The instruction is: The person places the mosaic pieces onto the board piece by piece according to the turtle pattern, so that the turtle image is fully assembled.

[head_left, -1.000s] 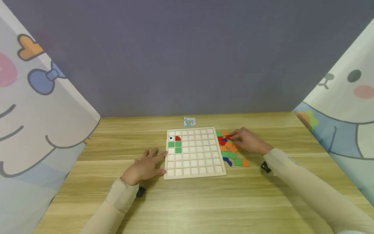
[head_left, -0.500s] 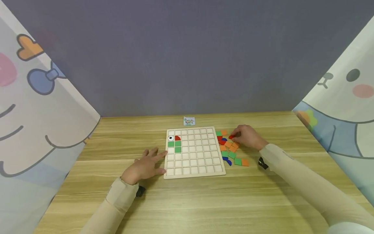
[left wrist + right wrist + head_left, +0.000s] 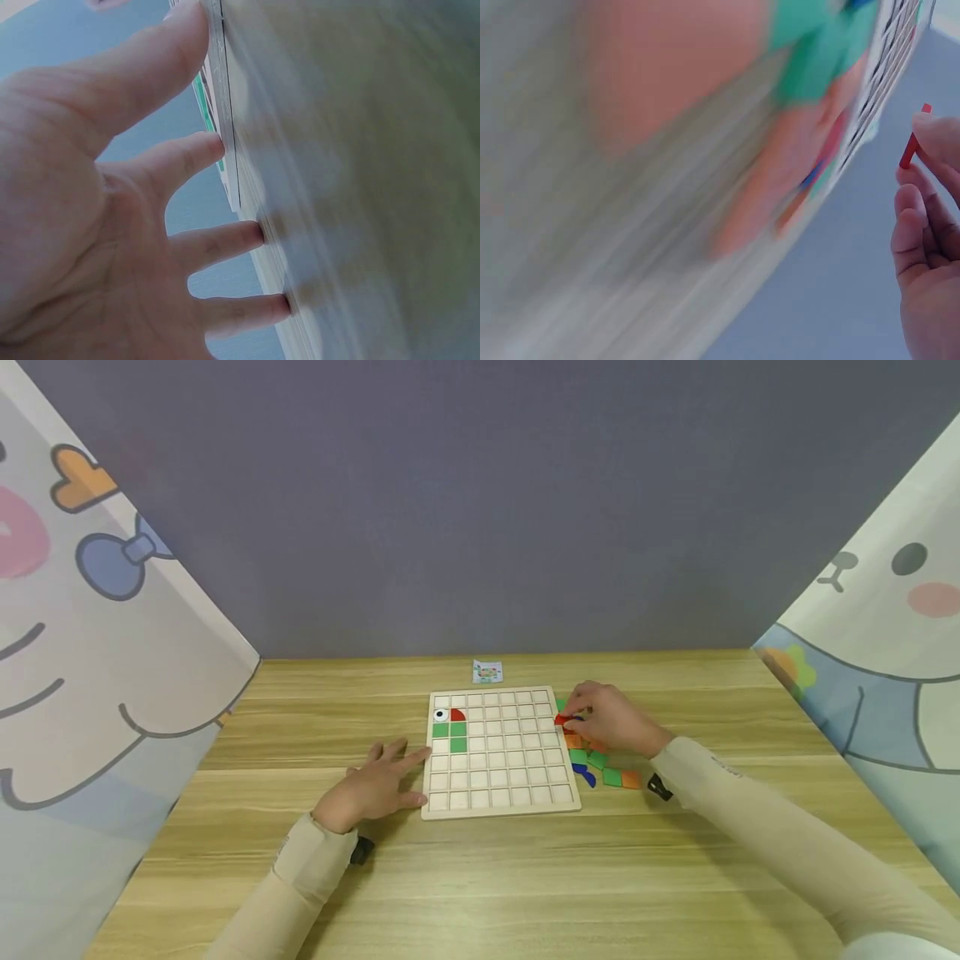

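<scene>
My right hand [image 3: 613, 720] pinches a small flat red piece [image 3: 909, 153] between thumb and fingertips, above the board's right edge. In the right wrist view the piece is seen edge-on. My left hand [image 3: 371, 790] lies spread at the left side of the wooden grid board [image 3: 510, 758], thumb and index finger touching its edge. On the board's left columns sit a round eye piece [image 3: 441, 716], a red quarter-round piece [image 3: 457, 716] and green square tiles [image 3: 458, 745]. Loose green, orange, blue and red pieces lie right of the board, partly hidden under my right hand.
A small printed card [image 3: 487, 672] lies behind the board. A grey partition [image 3: 495, 510] rises at the table's back edge, with cartoon-printed panels on both sides. Nearest the right sleeve, an orange tile [image 3: 631, 780] lies beside a green tile [image 3: 612, 777].
My right hand has picked a red piece from the loose pile and carried it left to the board's right edge. The left hand stays where it was.
</scene>
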A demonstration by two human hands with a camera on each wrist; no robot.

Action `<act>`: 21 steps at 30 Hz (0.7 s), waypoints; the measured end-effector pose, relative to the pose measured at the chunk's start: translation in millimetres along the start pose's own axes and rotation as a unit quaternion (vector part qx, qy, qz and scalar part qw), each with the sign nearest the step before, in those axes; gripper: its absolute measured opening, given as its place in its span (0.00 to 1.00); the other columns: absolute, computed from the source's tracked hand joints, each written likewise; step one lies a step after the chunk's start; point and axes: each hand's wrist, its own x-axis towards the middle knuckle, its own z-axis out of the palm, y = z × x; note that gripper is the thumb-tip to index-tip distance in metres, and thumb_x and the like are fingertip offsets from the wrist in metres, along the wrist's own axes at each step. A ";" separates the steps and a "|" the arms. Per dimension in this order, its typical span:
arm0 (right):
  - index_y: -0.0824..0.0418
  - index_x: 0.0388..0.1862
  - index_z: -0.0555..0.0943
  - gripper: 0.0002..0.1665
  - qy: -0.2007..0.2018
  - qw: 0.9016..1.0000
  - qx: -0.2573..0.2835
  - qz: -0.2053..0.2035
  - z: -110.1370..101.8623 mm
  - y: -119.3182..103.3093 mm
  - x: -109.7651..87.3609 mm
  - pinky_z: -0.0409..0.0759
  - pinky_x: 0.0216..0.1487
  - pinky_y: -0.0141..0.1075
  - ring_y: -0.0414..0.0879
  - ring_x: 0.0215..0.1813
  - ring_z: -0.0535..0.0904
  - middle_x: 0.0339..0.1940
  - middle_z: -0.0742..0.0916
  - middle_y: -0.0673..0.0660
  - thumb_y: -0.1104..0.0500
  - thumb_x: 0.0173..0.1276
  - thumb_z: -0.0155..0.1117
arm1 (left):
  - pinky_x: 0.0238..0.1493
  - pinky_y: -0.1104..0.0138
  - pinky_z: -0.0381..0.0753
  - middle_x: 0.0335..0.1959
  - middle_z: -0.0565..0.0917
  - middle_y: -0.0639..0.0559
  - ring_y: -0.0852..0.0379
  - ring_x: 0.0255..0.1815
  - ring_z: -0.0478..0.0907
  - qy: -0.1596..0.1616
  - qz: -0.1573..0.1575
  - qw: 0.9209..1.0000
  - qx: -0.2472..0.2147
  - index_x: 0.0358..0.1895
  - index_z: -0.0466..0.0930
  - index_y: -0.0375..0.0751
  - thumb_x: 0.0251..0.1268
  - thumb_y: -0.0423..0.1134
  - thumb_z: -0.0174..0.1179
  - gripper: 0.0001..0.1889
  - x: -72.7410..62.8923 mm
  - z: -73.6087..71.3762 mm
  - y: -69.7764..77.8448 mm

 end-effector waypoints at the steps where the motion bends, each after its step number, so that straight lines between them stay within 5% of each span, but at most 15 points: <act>1: 0.57 0.37 0.88 0.07 -0.002 1.000 -0.001 -0.020 3.9 -6.5 2.3 0.77 0.34 0.37 0.45 0.36 0.75 0.37 0.81 0.47 0.61 0.59 0.71 | 0.49 0.24 0.50 0.74 0.48 0.38 0.24 0.69 0.42 0.001 0.000 1.000 -0.001 0.74 0.55 0.55 0.62 0.54 0.61 0.39 0.1 0.0 0.0; 8: 0.57 0.36 0.88 0.08 -0.036 0.988 -0.010 -0.149 37.4 -49.2 25.7 0.77 0.42 0.35 0.43 0.40 0.76 0.37 0.82 0.47 0.64 0.56 0.73 | 0.49 0.24 0.50 0.74 0.48 0.38 0.24 0.69 0.43 0.000 -0.003 1.000 0.001 0.74 0.55 0.56 0.62 0.54 0.61 0.39 -0.1 -0.5 0.7; 12: 0.54 0.35 0.88 0.06 -0.066 0.984 -0.011 -0.167 53.6 -66.8 41.6 0.74 0.50 0.35 0.41 0.41 0.76 0.36 0.81 0.45 0.63 0.57 0.72 | 0.48 0.24 0.51 0.74 0.48 0.38 0.24 0.69 0.43 0.001 -0.002 1.000 0.004 0.74 0.55 0.55 0.62 0.55 0.60 0.38 0.0 -0.5 0.4; 21: 0.53 0.34 0.87 0.05 -0.106 0.976 -0.014 -0.187 75.4 -85.6 64.6 0.73 0.40 0.32 0.41 0.38 0.75 0.34 0.82 0.45 0.61 0.59 0.71 | 0.47 0.24 0.54 0.74 0.49 0.37 0.24 0.68 0.45 -0.001 -0.002 1.000 0.017 0.74 0.55 0.56 0.62 0.56 0.60 0.38 1.7 -0.6 0.3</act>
